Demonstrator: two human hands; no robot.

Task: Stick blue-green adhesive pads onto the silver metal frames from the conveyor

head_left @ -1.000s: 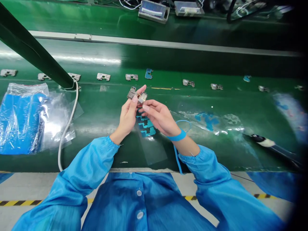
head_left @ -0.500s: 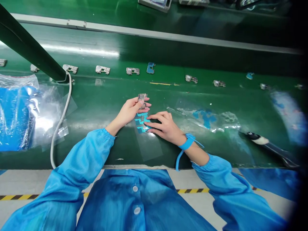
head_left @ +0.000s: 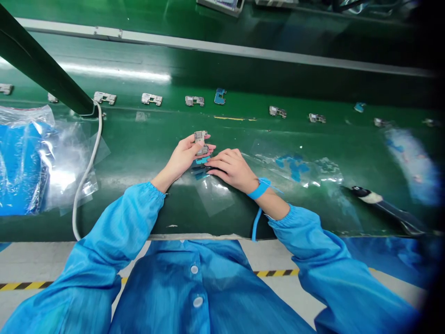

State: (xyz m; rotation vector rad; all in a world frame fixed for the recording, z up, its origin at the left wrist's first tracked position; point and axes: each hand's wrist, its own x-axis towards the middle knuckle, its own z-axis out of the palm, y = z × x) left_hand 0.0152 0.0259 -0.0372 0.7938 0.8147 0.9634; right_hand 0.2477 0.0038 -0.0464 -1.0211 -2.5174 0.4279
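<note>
A circuit board point(head_left: 200, 137) is pinched in the left hand point(head_left: 181, 156), just beside blue pieces point(head_left: 202, 160) on a clear sheet point(head_left: 215, 198). The right hand point(head_left: 237, 171) curves its fingers over them; whether it grips one, I cannot tell. Work seems midway: pieces are left there, and grey boards point(head_left: 151, 98) line the desk point(head_left: 149, 144) beyond.

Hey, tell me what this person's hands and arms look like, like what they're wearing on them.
The left hand and right hand are ungloved. Slightly shiny, loose blue sleeves end in gathered cuffs. The right wrist wears a flat blue band, with a blue cord showing below it.
</note>
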